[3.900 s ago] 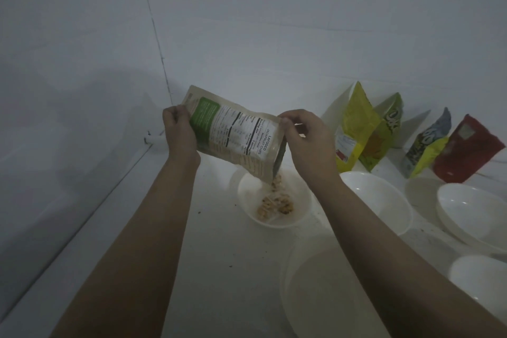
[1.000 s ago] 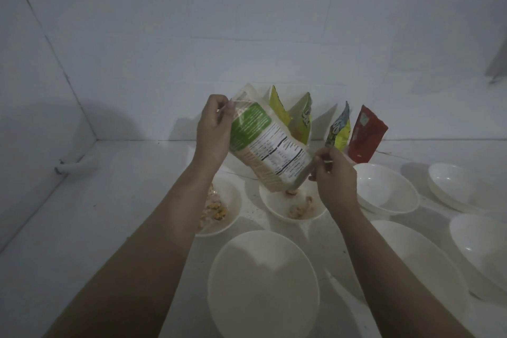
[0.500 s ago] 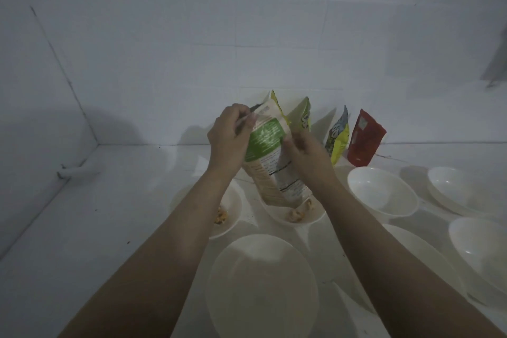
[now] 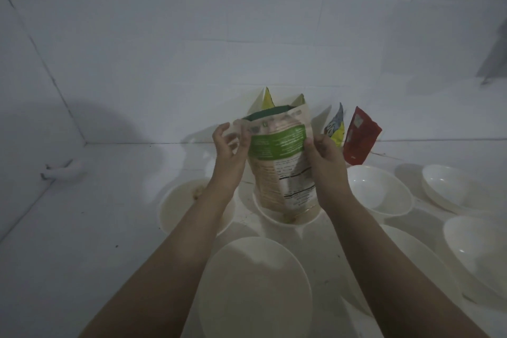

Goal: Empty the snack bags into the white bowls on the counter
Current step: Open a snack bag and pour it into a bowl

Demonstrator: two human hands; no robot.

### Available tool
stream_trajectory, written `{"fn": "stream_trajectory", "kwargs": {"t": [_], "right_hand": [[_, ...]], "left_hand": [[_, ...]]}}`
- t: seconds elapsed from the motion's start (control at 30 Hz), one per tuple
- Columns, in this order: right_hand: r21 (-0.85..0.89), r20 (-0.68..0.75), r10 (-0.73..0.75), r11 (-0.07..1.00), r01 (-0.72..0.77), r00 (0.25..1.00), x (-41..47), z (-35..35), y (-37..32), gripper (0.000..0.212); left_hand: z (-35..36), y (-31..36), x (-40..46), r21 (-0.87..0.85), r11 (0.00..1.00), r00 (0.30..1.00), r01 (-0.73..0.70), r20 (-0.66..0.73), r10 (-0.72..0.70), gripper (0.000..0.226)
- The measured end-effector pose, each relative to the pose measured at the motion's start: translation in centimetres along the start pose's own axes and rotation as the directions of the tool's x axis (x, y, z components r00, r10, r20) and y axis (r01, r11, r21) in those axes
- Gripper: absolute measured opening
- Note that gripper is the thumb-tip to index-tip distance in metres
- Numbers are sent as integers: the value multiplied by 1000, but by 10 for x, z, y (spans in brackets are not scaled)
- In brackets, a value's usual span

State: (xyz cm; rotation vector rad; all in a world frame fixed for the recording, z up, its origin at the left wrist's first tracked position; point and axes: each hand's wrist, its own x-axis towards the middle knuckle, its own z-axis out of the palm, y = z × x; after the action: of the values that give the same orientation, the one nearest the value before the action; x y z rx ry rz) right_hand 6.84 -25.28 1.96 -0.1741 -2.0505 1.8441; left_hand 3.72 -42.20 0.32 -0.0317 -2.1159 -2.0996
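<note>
The left hand (image 4: 227, 151) and right hand (image 4: 323, 159) pinch the side edges of the snack bag (image 4: 279, 162). Its long axis hangs upright between them. Directly below waits a bowl (image 4: 288, 218).

Glossy white bowls (image 4: 380, 191), crinkled matt-printed pouch (image 4: 282, 162)

Bare counter (image 4: 82, 228) open at left, bowls (image 4: 378, 189) crowding right, standing bags (image 4: 359, 137) (against wall) blocking behind

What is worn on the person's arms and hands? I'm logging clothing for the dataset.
Nothing shows: the left hand and right hand are bare, without gloves, rings or watch, and both forearms are uncovered to the frame's edge; no sleeve in view.
</note>
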Motion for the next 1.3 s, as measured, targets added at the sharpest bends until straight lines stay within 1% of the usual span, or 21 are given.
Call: {"fn": "stream_trajectory", "kwargs": {"t": [0.07, 0.13, 0.2, 0.27, 0.33, 0.37, 0.43, 0.47, 0.5, 0.6, 0.63, 0.73, 0.77, 0.83, 0.87, 0.93, 0.97, 1.1, 1.17, 1.27, 1.3], "right_hand": [[16, 7, 14, 1000, -14, 1000, -2, -5, 3, 23], [28, 9, 25, 999, -25, 1000, -2, -9, 5, 24], [32, 10, 31, 999, -31, 999, -3, -11, 4, 23], [40, -12, 51, 998, -50, 999, -3, -13, 3, 25], [65, -26, 90, 994, -88, 996, 1, -14, 6, 36], [71, 2, 111, 991, -111, 994, 0, -13, 7, 42], [94, 57, 142, 985, -147, 988, -2, -11, 10, 57], [110, 49, 146, 982, -151, 988, -3, -11, 10, 59], [125, 35, 141, 982, -145, 989, -2, -12, 11, 57], [127, 104, 113, 984, -126, 988, -4, -12, 5, 55], [122, 102, 91, 987, -103, 991, -4, -12, 3, 54], [97, 103, 28, 995, -38, 994, -5, -11, -7, 41], [93, 100, 19, 995, -28, 995, -4, -11, -9, 43], [92, 64, 11, 996, -17, 998, -3, -13, -11, 54], [87, 72, 9, 996, -15, 997, -3, -14, -13, 59], [70, 123, 1, 998, -10, 992, -3, -14, -14, 67], [70, 120, -4, 998, -5, 993, -4, -14, -15, 67], [76, 119, -29, 997, 20, 992, -4, -16, -18, 55], [75, 90, -24, 997, 17, 996, -3, -18, -18, 51], [44, 133, -23, 999, 17, 991, -4, -20, -20, 50], [54, 121, -29, 998, 23, 992, -5, -21, -21, 48]], "left_hand": [[6, -3, 0, -36, 994, 991, 104, 91, -100, 64], [14, -4, 1, -59, 989, 980, 139, 155, -128, 76], [21, -3, 2, -101, 983, 975, 155, 178, -136, 79], [28, 3, 4, -101, 987, 980, 124, 171, -106, 65], [34, 7, 6, -123, 988, 984, 87, 167, -66, 43], [37, 7, 8, -134, 988, 986, 75, 157, -54, 37], [40, 9, 8, -126, 991, 989, 39, 145, -21, 36], [42, 11, 8, -124, 992, 990, 29, 143, -11, 37], [43, 12, 8, -134, 991, 990, 24, 140, -5, 38], [44, 18, 8, -145, 989, 993, 1, 120, 17, 43], [43, 20, 10, -145, 989, 993, -10, 112, 26, 44], [40, 27, 9, -146, 989, 993, -27, 107, 43, 43], [39, 29, 10, -144, 989, 993, -30, 107, 46, 40], [38, 31, 9, -158, 987, 993, -38, 102, 54, 32], [38, 33, 9, -168, 985, 993, -42, 99, 59, 30], [37, 34, 8, -172, 984, 993, -51, 98, 69, 34], [37, 35, 8, -177, 983, 993, -53, 98, 71, 36], [36, 38, 6, -192, 979, 991, -66, 103, 87, 38], [35, 41, 5, -204, 976, 990, -72, 104, 95, 33], [33, 45, 6, -211, 973, 988, -93, 104, 117, 25], [33, 47, 5, -214, 972, 986, -100, 107, 125, 24]]}}
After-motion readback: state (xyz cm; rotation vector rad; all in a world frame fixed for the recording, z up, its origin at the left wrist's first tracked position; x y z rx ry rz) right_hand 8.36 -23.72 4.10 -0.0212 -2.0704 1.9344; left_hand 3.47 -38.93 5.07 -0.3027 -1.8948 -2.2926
